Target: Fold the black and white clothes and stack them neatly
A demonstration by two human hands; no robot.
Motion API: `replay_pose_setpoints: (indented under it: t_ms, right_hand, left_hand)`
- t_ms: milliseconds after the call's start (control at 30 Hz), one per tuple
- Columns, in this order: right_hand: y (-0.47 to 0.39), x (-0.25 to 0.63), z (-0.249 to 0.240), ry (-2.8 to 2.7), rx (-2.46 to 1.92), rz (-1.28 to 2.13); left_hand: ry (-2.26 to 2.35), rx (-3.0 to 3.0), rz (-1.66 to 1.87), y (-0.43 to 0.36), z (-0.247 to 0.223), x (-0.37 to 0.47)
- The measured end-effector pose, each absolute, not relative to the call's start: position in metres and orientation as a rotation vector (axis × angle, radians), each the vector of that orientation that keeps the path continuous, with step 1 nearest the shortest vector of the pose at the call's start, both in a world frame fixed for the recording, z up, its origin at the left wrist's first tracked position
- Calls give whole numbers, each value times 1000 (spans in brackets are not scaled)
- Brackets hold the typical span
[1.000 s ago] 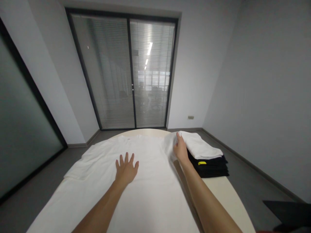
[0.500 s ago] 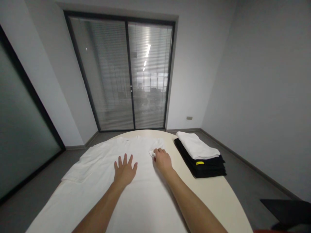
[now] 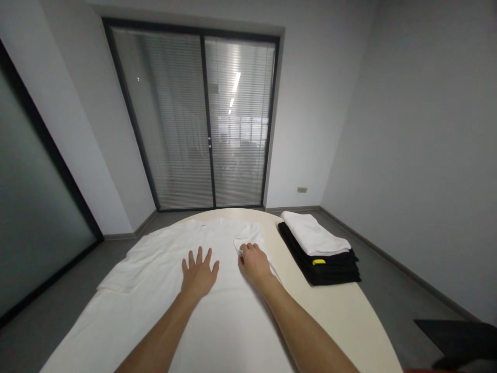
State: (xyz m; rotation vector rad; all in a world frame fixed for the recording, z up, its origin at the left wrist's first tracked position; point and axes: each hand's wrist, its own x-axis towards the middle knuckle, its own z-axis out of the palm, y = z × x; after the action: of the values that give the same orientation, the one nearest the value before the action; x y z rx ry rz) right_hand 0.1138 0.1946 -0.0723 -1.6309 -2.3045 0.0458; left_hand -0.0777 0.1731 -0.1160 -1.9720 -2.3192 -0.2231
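Observation:
A white shirt [image 3: 155,264] lies spread over the left and middle of the round cream table [image 3: 337,316]. My left hand [image 3: 199,274] rests flat on the shirt with its fingers spread. On the shirt's right side, my right hand [image 3: 254,263] is closed on the cloth, its fingertips pinching a folded-in part near the sleeve. The shirt's collar is at the far side of the table, beyond both hands.
Right of my right hand stands a stack of folded black cloth [image 3: 334,274] with a folded white cloth [image 3: 314,233] on top and a yellow item [image 3: 319,262] at its front. A dark object [image 3: 458,336] is at the lower right.
My right hand has moved slightly left and toward me, drawing the shirt's right edge inward. My left hand has stayed in place.

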Motion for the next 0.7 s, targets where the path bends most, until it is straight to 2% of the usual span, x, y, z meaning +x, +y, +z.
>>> replay_pose_setpoints:
  t_ms: [200,333,433,600,700]
  right_hand:
    - [196,117,-70,-2301,-1355,262]
    - [203,137,-59,-2240,-1695,169]
    - [212,164,-52,-2221,-1986,347]
    - [225,200,-50,-2331,-1911,625]
    - [231,207,-55,-2293,-1865,672]
  left_hand:
    - [-2319,-1961,-221,174,-117,-78]
    - [-2316,-1973,-234,174,-118,-78]
    - [-2332,-1988,-233,174,-116,-78]
    - [-2339,-1998,-233,174,-115,-77]
    - [-2336,-1996,-227,175,-116,-78]
